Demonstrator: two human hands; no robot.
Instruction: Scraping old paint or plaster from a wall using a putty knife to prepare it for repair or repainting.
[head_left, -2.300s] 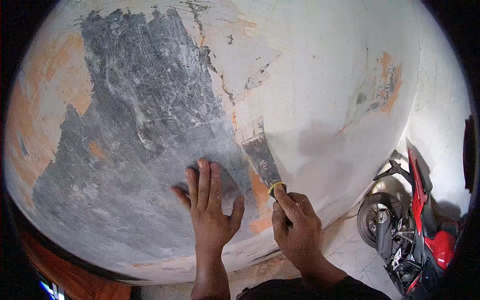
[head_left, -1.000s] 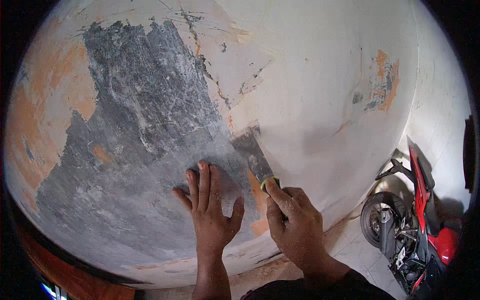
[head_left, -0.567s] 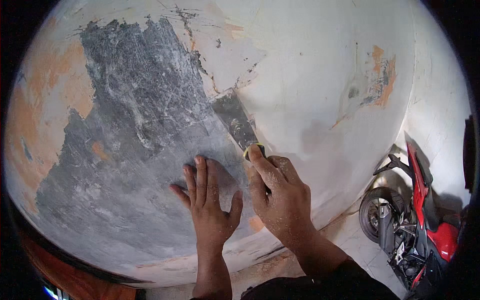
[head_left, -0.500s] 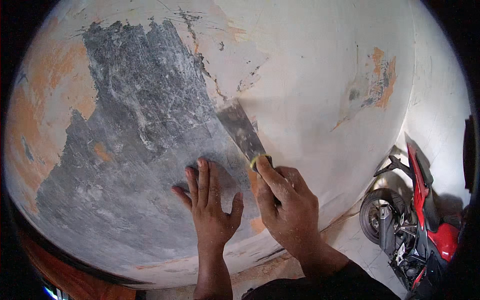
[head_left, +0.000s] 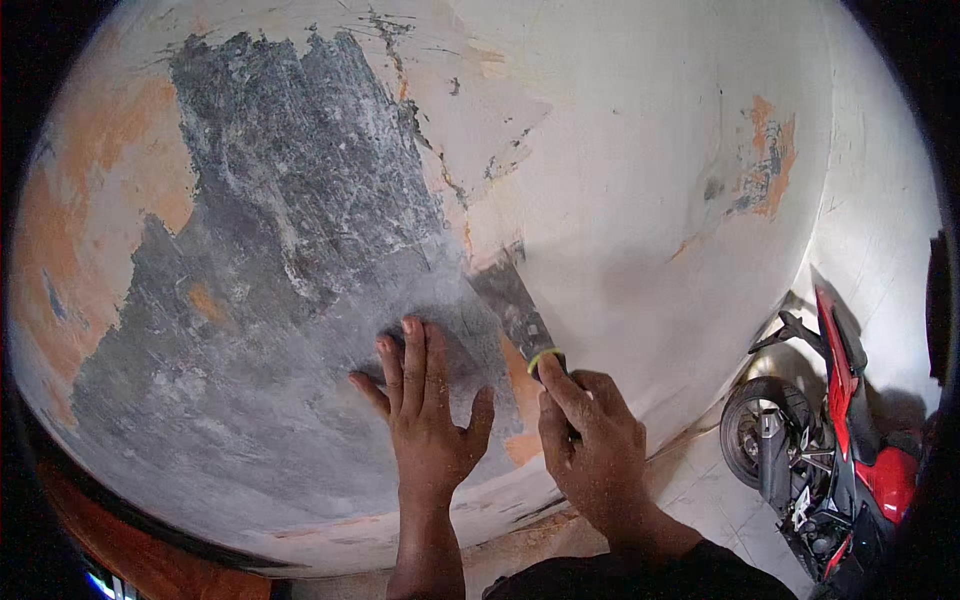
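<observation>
The scraper (head_left: 513, 305) is being clasped by the right hand (head_left: 597, 430), the wall (head_left: 280, 400) touched by the spread, empty left hand (head_left: 430, 430); a shallow angle is being advised.

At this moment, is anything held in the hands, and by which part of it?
The right hand grips a scraper by its handle. The left hand holds nothing; it is spread over the grey patch.

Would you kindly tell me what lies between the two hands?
In the head view, only wall lies between: grey surface beside the left hand, then an orange patch nearer the right hand.
</observation>
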